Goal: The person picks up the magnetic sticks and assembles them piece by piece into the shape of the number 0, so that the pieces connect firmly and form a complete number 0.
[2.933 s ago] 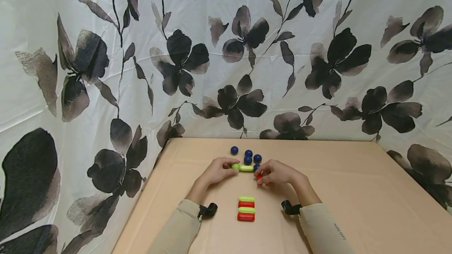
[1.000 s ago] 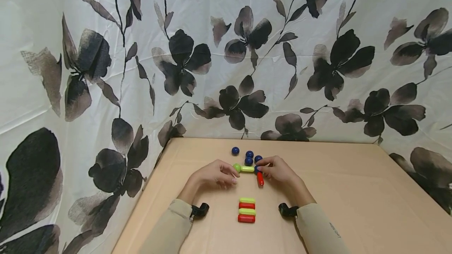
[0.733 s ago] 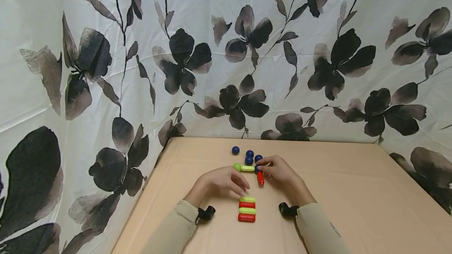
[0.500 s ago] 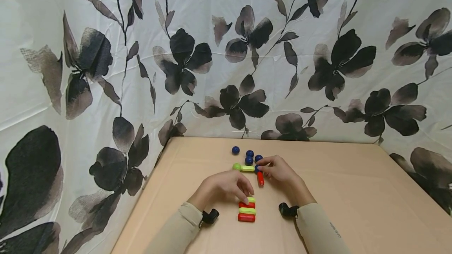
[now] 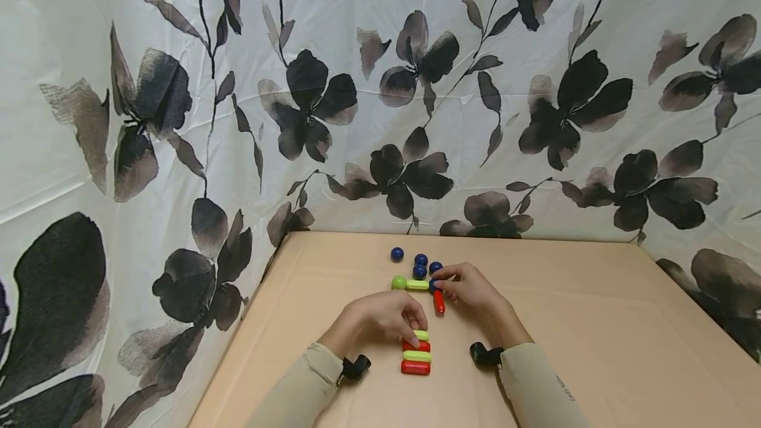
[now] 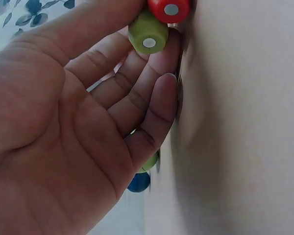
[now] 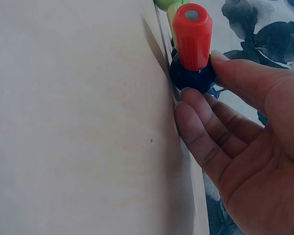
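Note:
My left hand (image 5: 386, 316) is at a row of short rods, its thumb and fingers around the farthest yellow-green rod (image 6: 148, 36). A red rod (image 6: 170, 9) lies right beside that one; a second yellow-green rod (image 5: 417, 356) and red rod (image 5: 415, 368) are nearer me. With thumb and fingertips, my right hand (image 5: 472, 289) pinches a blue ball (image 7: 191, 78). From this ball a red rod (image 7: 193, 39) points toward me, its end showing a silvery disc. Leftward from the ball runs a yellow-green rod (image 5: 417, 285) with a green ball (image 5: 399, 282) at its far end.
Several blue balls (image 5: 419, 271) sit just beyond the joined pieces, one blue ball (image 5: 397, 254) apart to the left. The tan table (image 5: 571, 322) ends at a flowered cloth (image 5: 368, 117) behind and at the sides.
My left hand has let go of the green ball and come nearer, onto the row of rods. My right hand has shifted from the red rod to the blue ball and stayed there.

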Demonstrator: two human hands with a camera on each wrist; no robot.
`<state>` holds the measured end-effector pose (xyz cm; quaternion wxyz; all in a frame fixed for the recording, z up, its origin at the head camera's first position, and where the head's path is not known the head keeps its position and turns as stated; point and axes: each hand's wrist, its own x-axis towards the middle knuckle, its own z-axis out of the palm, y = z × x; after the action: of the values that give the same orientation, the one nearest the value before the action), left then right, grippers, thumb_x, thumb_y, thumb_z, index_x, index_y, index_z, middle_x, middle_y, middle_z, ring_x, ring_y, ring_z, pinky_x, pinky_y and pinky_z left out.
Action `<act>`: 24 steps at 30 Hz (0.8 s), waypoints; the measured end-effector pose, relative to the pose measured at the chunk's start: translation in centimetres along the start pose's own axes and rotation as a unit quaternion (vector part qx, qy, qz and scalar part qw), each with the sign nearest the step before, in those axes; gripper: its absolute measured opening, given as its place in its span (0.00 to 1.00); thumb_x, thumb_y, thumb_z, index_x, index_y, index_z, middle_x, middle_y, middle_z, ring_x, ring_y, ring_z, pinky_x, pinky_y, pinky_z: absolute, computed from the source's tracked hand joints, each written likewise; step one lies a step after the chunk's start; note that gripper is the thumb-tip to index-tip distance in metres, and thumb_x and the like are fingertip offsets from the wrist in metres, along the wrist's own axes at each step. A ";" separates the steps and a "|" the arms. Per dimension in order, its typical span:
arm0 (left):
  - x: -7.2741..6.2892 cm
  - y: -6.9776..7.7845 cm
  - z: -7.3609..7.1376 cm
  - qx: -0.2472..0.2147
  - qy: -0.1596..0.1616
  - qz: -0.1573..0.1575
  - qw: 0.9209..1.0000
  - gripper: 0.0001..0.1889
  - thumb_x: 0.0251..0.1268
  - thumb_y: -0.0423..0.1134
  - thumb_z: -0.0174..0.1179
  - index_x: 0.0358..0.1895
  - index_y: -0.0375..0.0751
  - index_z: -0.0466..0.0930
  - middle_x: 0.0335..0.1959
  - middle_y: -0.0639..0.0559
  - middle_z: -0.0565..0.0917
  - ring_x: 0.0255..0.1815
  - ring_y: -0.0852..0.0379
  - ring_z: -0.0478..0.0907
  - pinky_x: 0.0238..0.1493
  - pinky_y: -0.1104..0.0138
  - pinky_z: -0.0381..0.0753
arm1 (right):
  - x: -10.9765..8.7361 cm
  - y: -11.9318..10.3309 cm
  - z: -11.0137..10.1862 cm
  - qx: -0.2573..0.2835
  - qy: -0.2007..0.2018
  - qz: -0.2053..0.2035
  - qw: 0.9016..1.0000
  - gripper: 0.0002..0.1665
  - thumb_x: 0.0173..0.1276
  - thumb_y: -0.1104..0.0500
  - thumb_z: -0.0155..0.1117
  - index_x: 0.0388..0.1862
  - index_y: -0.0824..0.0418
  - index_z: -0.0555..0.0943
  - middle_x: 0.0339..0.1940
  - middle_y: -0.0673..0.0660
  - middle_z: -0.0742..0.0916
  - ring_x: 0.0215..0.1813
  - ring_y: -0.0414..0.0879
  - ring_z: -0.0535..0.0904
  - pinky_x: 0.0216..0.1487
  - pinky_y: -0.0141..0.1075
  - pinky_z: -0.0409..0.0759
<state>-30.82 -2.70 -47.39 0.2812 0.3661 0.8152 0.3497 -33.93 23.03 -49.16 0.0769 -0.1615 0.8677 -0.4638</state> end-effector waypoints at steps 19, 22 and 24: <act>-0.7 -2.8 -2.5 -0.189 0.025 0.031 0.981 0.12 0.78 0.30 0.57 0.55 0.29 0.84 0.45 0.40 0.87 0.40 0.51 0.88 0.48 0.61 0.88 | 0.1 -0.1 0.0 0.002 -0.003 0.005 1.000 0.13 0.75 0.61 0.67 0.54 0.62 0.89 0.37 0.58 0.86 0.32 0.51 0.79 0.32 0.32 0.81; -0.9 -2.9 -2.6 -0.170 0.041 0.024 0.984 0.13 0.77 0.30 0.58 0.56 0.32 0.86 0.45 0.48 0.87 0.41 0.55 0.86 0.46 0.65 0.86 | 0.0 -0.1 0.0 0.001 -0.001 0.008 1.000 0.13 0.75 0.61 0.67 0.54 0.62 0.89 0.38 0.58 0.86 0.32 0.51 0.79 0.32 0.32 0.80; -1.0 -2.9 -2.7 -0.155 0.051 0.024 0.986 0.13 0.75 0.30 0.60 0.56 0.33 0.87 0.45 0.51 0.87 0.42 0.58 0.84 0.45 0.67 0.83 | 0.0 0.0 0.0 -0.001 -0.002 0.010 1.000 0.13 0.75 0.61 0.67 0.55 0.62 0.89 0.39 0.58 0.86 0.32 0.51 0.79 0.31 0.32 0.80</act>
<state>-33.37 -5.94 -47.84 0.2843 0.3192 0.7552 0.4969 -33.96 23.02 -49.13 0.0826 -0.1539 0.8696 -0.4618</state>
